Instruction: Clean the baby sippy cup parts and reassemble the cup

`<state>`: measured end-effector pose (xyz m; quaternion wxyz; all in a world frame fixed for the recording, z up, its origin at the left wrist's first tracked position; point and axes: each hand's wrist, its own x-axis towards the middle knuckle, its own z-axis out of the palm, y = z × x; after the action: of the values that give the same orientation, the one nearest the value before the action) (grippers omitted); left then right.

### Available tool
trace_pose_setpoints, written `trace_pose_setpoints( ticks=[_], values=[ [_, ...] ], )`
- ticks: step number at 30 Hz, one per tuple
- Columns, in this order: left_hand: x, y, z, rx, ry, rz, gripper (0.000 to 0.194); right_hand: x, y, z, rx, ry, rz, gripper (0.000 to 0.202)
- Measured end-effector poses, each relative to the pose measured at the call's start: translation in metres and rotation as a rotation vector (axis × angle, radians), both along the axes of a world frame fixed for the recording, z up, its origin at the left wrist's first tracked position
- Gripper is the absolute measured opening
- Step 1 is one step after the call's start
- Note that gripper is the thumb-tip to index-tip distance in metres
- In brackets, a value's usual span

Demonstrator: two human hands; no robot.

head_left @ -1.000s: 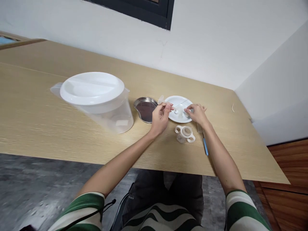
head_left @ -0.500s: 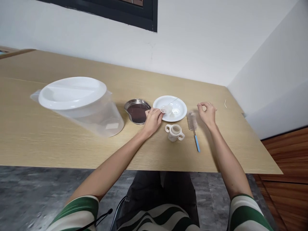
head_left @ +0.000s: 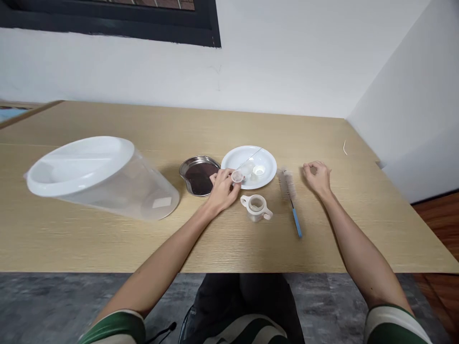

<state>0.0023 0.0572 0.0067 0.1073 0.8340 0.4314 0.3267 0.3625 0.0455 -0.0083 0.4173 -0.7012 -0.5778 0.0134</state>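
Observation:
My left hand (head_left: 223,188) is closed on a small translucent round cap (head_left: 237,176) at the near left rim of a white bowl (head_left: 229,160). Inside the bowl are clear pieces (head_left: 251,171) too indistinct to name, and a thin straight rod (head_left: 255,154) leans across its far rim. Close to this hand, a small two-handled cup (head_left: 256,210) stands upright with its top uncovered. My right hand (head_left: 319,177) rests on the table with fingers curled, thumb and forefinger forming a loop; nothing shows in it. A bottle brush (head_left: 292,203) with a blue handle lies left of that hand.
A large translucent pitcher (head_left: 143,191) with a white lid stands at the left. Between it and the bowl sits a metal kidney dish (head_left: 184,168) with a dark inside. A thin white curved piece (head_left: 344,148) lies toward the right back. The wall (head_left: 279,71) bounds the table's far side.
My head view has shifted, so the table shows lower. The cap in my left hand now turns its round face more toward me. My right hand has come down onto the table.

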Motion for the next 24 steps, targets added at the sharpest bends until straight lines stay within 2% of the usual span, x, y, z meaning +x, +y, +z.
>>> trace_pose_setpoints(
  ticks=[4,8,13,19,21,24],
  values=[
    [-0.005,-0.002,-0.005,0.015,-0.026,-0.062,0.036,-0.003,0.000,-0.010,-0.039,0.003,0.041,0.030],
    [-0.008,-0.005,-0.006,0.041,-0.139,-0.008,0.040,-0.001,-0.001,-0.016,-0.048,-0.029,0.071,0.032],
    [-0.009,-0.013,-0.001,0.064,-0.291,0.050,0.034,0.001,-0.006,-0.012,-0.040,0.020,0.013,0.035],
    [-0.013,-0.019,-0.007,0.275,-0.306,-0.011,0.028,0.004,-0.012,-0.012,-0.096,0.172,-0.075,0.039],
    [-0.014,-0.020,-0.009,0.341,-0.354,-0.061,0.024,0.006,-0.012,-0.013,-0.101,0.218,-0.073,0.039],
    [-0.016,-0.020,-0.009,0.353,-0.409,-0.167,0.018,0.007,-0.012,-0.012,-0.128,0.265,-0.072,0.039]
  ],
)
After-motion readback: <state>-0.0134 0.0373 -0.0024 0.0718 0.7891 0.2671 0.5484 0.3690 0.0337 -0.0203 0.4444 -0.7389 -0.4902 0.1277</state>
